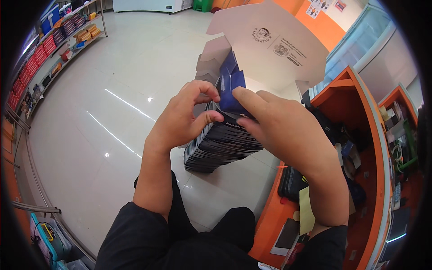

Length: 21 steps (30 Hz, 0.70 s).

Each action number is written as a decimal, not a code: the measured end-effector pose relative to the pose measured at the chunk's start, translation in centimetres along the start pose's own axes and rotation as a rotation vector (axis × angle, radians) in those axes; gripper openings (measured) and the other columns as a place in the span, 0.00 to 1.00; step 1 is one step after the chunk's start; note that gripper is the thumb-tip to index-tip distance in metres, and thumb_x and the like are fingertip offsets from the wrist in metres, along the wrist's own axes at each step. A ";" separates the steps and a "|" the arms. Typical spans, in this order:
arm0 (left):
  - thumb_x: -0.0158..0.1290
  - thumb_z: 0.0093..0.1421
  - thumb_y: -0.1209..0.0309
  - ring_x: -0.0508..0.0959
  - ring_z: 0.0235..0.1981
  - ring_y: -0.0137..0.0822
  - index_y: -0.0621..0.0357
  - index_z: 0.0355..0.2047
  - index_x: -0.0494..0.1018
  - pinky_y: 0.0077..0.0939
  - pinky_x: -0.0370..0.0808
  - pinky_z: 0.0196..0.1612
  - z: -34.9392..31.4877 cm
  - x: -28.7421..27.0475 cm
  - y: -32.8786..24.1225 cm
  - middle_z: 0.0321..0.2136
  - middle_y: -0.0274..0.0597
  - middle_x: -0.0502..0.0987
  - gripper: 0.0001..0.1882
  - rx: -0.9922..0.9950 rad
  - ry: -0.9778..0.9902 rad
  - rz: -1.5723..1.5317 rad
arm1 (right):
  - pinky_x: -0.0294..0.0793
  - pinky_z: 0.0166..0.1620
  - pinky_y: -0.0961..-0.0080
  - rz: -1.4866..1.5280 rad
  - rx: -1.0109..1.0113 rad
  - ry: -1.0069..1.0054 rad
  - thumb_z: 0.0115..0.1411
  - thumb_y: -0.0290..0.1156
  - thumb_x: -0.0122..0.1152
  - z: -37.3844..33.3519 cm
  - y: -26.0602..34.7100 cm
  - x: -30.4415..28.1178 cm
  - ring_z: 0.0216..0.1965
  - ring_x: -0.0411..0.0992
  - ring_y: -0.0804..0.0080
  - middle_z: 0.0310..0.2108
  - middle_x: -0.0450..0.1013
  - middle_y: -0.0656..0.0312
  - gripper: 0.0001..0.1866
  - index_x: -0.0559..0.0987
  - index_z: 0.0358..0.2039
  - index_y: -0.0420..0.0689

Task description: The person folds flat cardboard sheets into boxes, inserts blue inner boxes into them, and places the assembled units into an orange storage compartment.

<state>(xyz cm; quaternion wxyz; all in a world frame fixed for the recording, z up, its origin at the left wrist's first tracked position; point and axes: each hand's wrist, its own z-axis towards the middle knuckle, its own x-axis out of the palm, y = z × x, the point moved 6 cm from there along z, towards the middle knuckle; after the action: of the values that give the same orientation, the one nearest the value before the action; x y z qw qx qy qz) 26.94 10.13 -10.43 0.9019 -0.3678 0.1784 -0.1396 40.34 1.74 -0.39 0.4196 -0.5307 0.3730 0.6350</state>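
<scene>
The right hand (288, 119) grasps the blue carton (231, 85) at its right side, with one finger laid over the printed face and the thumb near the lower edge. The left hand (180, 114) is positioned at the opposite side, thumb and fingers curved with a gap between them (whether they pinch the carton edge cannot be told). The blue carton is located directly above the stack of dark flat pieces (213, 150), between both hands. A broad pale cardboard panel (249, 67), bearing dark print, extends beyond the blue carton. An orange cabinet (378, 189) occupies the right side; a black case (291, 183) lies near the right forearm. Red boxes (29, 69) line the shelving at upper left, above the tiled floor (90, 148).
</scene>
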 end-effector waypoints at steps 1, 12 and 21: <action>0.65 0.55 0.79 0.77 0.47 0.38 0.61 0.47 0.69 0.35 0.77 0.57 0.0 0.0 -0.1 0.43 0.43 0.73 0.21 0.007 -0.001 -0.001 | 0.74 0.36 0.56 -0.001 -0.004 0.004 0.60 0.28 0.60 0.3 0.0 0.1 0.34 0.76 0.47 0.32 0.75 0.51 0.16 0.72 0.49 0.47; 0.66 0.51 0.80 0.77 0.46 0.39 0.60 0.45 0.72 0.33 0.78 0.53 0.1 -0.2 -0.5 0.42 0.42 0.75 0.21 0.072 0.002 0.086 | 0.75 0.36 0.59 -0.066 -0.135 0.090 0.61 0.28 0.60 2.1 1.2 2.0 0.33 0.77 0.49 0.28 0.75 0.51 0.08 0.75 0.40 0.41; 0.70 0.47 0.70 0.76 0.45 0.45 0.57 0.37 0.76 0.36 0.73 0.50 0.4 -0.3 -1.3 0.37 0.38 0.79 0.18 0.217 0.012 0.271 | 0.77 0.43 0.64 0.074 -0.242 -0.186 0.58 0.21 0.62 4.6 -2.5 -1.1 0.43 0.78 0.55 0.43 0.79 0.55 0.18 0.80 0.49 0.47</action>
<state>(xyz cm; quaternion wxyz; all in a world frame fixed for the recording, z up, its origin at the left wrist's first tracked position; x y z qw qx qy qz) 26.74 9.61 -9.18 0.9458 -0.2398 0.2157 -0.0372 41.10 6.79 1.33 0.3617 -0.5021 0.2724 0.7368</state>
